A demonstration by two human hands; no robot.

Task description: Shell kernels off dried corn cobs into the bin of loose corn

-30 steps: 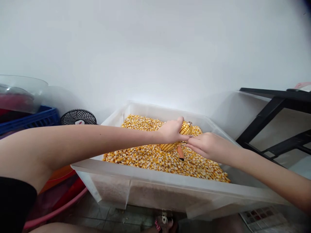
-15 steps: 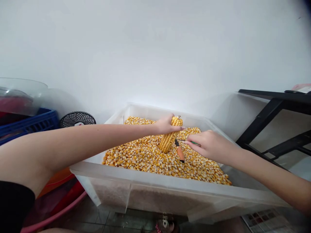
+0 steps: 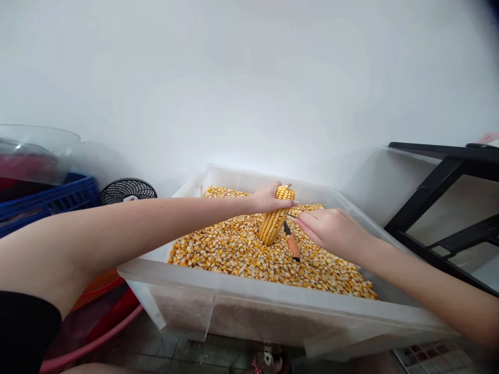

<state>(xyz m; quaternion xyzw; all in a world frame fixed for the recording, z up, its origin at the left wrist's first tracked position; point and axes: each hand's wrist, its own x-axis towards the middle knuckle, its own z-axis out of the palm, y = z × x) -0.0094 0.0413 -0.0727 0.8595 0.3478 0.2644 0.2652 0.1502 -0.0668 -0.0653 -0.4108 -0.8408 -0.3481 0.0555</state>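
Left hand (image 3: 268, 198) gripping corn cob (image 3: 275, 221) upright on kernels (image 3: 241, 249); right hand (image 3: 331, 228) loosely curled, pinching thin tool against cob; orange-handled tool (image 3: 291, 243) beside, inside translucent bin (image 3: 273, 306).

A bin (image 3: 273, 298) stands on the floor against the wall, filled with loose kernels (image 3: 234, 252). Near the middle of the bin, toward its far edge, a corn cob (image 3: 274, 221) stands tilted with its lower end in the kernels. The left hand (image 3: 268, 198) grips the cob's top from the left. A tool with a handle (image 3: 291, 242) lies on the kernels just right of the cob. The right hand (image 3: 331, 228) is over the kernels to the right, fingertips beside the cob. A fan (image 3: 128, 190) stands left of the bin's far left corner, a crate (image 3: 50, 197) further left. A frame (image 3: 440, 197) stands right of the bin.
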